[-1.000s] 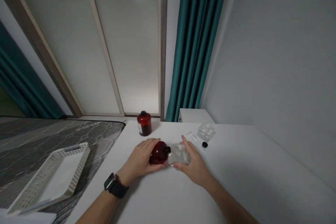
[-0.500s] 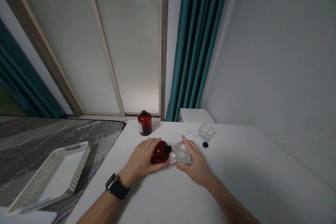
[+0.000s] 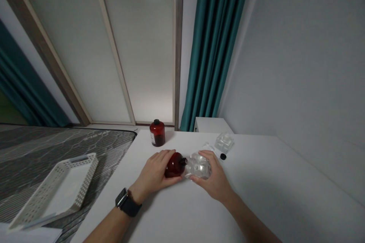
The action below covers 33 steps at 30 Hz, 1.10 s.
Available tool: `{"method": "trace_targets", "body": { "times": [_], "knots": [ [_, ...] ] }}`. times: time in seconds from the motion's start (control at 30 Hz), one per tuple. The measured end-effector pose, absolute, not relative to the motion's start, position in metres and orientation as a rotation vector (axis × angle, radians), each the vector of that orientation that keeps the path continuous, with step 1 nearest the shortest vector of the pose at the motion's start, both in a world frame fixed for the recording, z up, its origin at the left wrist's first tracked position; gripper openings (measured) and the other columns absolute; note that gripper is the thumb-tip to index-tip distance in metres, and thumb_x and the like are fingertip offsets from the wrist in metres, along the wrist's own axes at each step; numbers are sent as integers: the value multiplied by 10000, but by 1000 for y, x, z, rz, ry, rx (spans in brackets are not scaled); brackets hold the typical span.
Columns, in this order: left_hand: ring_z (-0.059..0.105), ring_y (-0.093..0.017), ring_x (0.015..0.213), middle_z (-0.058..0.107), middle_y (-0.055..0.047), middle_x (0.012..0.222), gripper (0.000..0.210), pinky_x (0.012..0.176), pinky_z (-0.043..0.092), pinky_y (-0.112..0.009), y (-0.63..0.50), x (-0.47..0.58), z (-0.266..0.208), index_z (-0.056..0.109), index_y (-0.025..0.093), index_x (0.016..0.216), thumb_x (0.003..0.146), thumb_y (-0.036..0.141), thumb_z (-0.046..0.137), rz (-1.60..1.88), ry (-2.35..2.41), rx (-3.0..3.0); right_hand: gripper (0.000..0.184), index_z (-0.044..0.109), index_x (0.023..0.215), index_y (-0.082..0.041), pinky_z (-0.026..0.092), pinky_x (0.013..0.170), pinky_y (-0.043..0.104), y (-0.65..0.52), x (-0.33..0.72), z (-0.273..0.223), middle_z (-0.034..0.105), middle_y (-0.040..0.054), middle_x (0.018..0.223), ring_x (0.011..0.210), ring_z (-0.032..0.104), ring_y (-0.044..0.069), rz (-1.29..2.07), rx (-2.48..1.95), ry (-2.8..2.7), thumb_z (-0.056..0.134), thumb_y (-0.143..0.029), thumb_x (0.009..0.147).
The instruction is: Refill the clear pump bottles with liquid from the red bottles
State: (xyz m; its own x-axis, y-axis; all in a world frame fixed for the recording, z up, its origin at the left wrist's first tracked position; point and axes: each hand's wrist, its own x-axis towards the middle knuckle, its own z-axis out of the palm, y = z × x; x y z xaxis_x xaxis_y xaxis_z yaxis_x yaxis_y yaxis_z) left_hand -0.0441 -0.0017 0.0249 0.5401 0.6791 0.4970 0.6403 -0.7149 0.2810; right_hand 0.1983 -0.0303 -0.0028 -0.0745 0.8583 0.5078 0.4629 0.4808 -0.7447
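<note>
Left hand (image 3: 155,172) grips tipped red bottle (image 3: 173,164); right hand (image 3: 215,178) clasps clear container (image 3: 199,166) at its mouth. Pouring step; steady alignment needed.

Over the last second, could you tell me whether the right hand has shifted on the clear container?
Yes. The right hand has curled its fingers further over the clear container, toward the small black cap, which lies where it was.
</note>
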Motion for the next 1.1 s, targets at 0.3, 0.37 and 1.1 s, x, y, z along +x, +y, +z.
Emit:
{"method": "trace_targets", "body": {
  "times": [0.3, 0.37, 1.1],
  "knots": [
    [668, -337, 1023, 662, -161, 1189, 683, 851, 541, -467, -2, -42, 19, 457, 181, 1307, 798, 565, 702, 951, 1186, 2666, 665, 535, 1297, -220, 472, 1065, 486, -29, 202, -3, 578, 133, 1288, 1228, 571, 317, 398, -1103, -1752, 828, -316, 708],
    [669, -337, 1023, 664, -159, 1190, 686, 845, 544, -466, -2, -41, 17, 456, 182, 1305, 792, 559, 711, 964, 1196, 2666, 657, 538, 1303, -217, 481, 1056, 486, -29, 202, -3, 581, 137, 1291, 1226, 577, 319, 362, -1093, -1763, 820, -322, 719],
    [695, -309, 986, 681, -151, 1143, 682, 815, 588, -441, -9, -30, 13, 453, 174, 1289, 765, 495, 748, 1193, 1218, 2654, 657, 540, 1355, -222, 539, 999, 486, -32, 205, 4, 615, 147, 1267, 1181, 619, 320, 100, -998, -1783, 792, -323, 756]
  ]
}}
